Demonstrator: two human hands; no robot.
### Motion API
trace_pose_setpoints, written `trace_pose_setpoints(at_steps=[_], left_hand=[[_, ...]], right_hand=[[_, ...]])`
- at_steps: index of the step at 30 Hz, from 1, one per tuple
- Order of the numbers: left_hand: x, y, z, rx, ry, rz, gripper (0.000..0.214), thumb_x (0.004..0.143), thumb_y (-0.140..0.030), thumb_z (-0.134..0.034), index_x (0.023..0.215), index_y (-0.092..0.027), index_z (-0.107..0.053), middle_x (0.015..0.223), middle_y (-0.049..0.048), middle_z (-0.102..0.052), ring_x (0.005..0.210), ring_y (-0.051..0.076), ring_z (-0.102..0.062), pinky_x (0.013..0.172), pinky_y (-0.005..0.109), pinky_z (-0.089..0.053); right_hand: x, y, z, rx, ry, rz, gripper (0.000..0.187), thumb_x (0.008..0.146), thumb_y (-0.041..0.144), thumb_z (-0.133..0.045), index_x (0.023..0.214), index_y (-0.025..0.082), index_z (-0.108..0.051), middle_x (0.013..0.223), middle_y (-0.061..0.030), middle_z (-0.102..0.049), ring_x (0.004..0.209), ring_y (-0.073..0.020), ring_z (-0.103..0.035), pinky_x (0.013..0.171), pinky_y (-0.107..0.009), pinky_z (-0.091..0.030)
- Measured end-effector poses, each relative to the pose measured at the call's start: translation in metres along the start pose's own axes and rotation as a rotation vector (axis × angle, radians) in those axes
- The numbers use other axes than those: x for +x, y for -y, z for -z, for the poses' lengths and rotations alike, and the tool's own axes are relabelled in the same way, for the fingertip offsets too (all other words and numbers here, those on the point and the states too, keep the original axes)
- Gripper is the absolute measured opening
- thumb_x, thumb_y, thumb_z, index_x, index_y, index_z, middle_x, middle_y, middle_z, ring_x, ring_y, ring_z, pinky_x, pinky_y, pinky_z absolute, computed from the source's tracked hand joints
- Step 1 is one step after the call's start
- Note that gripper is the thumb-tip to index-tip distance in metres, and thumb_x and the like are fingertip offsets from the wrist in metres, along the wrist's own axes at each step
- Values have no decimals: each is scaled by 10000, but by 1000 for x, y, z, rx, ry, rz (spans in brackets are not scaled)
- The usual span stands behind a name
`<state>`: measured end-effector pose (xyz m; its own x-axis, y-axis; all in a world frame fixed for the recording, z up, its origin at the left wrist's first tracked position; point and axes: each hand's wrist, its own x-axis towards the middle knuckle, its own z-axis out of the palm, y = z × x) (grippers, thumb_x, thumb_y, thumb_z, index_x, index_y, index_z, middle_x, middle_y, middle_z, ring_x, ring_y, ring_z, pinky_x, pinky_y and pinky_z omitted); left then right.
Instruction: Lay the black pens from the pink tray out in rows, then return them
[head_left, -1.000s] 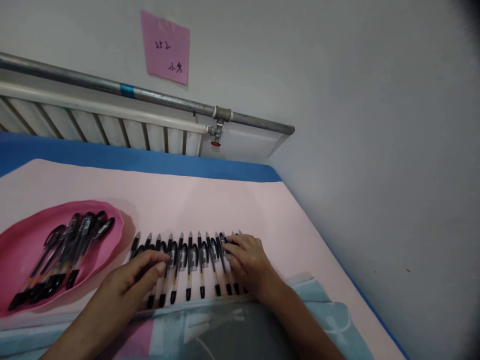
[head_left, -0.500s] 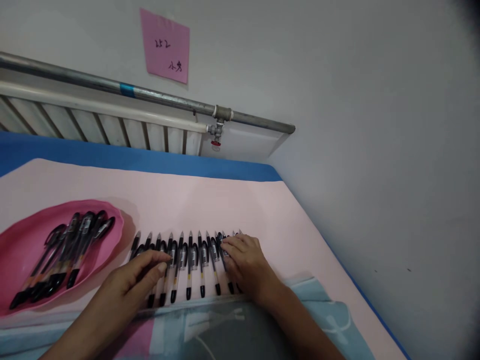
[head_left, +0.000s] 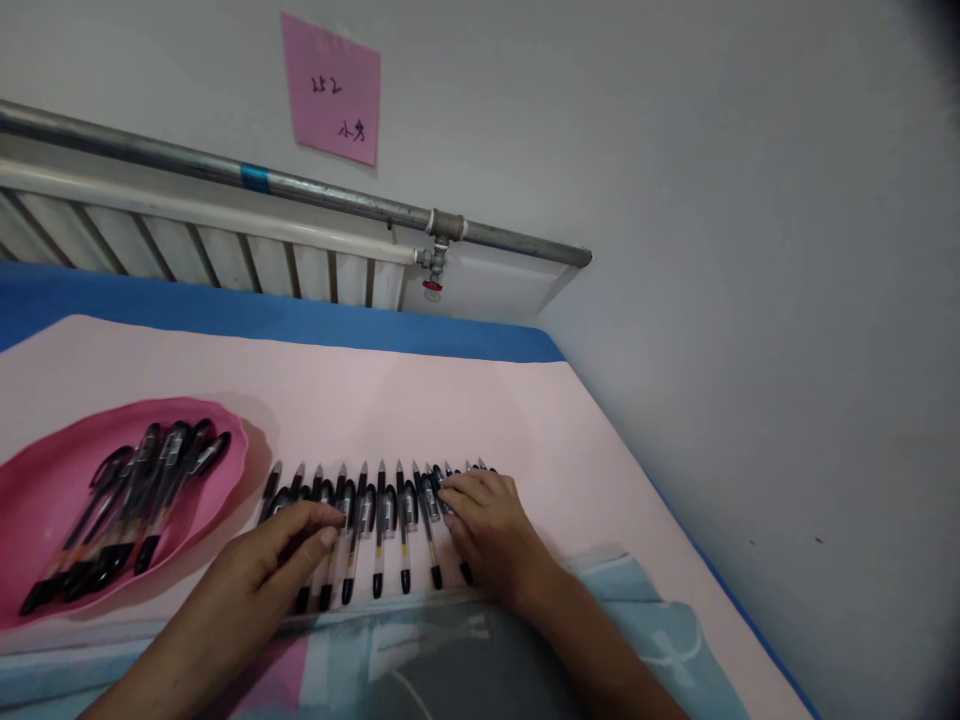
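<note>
A row of uncapped black pens [head_left: 378, 545] lies side by side on the pink tabletop, tips pointing away from me. Black pen caps [head_left: 387, 510] with clear sides lie between the pens. My left hand [head_left: 277, 560] hovers over the left part of the row, thumb and index finger apart, fingertips close to a cap. Over the right end, my right hand [head_left: 491, 530] has its bent fingers on a pen cap [head_left: 441, 480]; its palm hides several pens. To the left, a pink scalloped dish [head_left: 232, 450] holds several capped black pens [head_left: 146, 490].
A blue-and-grey patterned cloth [head_left: 420, 660] covers the near edge of the pink tabletop [head_left: 450, 410]. A blue border [head_left: 337, 325] runs along its far side. Behind are a white radiator [head_left: 240, 260], a metal pipe [head_left: 330, 200] and a pink note [head_left: 334, 90]; a wall [head_left: 765, 350] stands at the right.
My right hand has shifted very slightly, covering one of the pens beneath it more. My left hand has stayed nearly in place.
</note>
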<state>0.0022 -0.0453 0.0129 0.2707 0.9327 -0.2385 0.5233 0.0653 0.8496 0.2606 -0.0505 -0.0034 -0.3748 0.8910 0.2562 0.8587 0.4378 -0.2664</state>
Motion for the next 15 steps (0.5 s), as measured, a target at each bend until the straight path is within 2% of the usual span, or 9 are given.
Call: trace_pose_setpoints(at_steps=[10, 15], left_hand=[[0, 1, -1, 33, -25, -45, 354, 822, -485, -440, 1019, -238, -599, 948, 16, -680, 909, 207, -614, 791, 299, -481], [0, -1, 0, 62, -33, -64, 343, 822, -476, -444, 1009, -238, -606, 954, 19, -684, 911, 208, -620, 789, 294, -485]], right_hand=[[-1, 2, -3, -32, 13, 6, 264, 845, 172, -446, 1052, 191, -609, 1114, -52, -623, 1045, -206, -459, 903, -382, -319], [-1, 3, -3, -23, -11, -7, 244, 835, 151, -448, 1006, 182, -619, 1074, -45, -638, 1013, -201, -469, 887, -375, -323]])
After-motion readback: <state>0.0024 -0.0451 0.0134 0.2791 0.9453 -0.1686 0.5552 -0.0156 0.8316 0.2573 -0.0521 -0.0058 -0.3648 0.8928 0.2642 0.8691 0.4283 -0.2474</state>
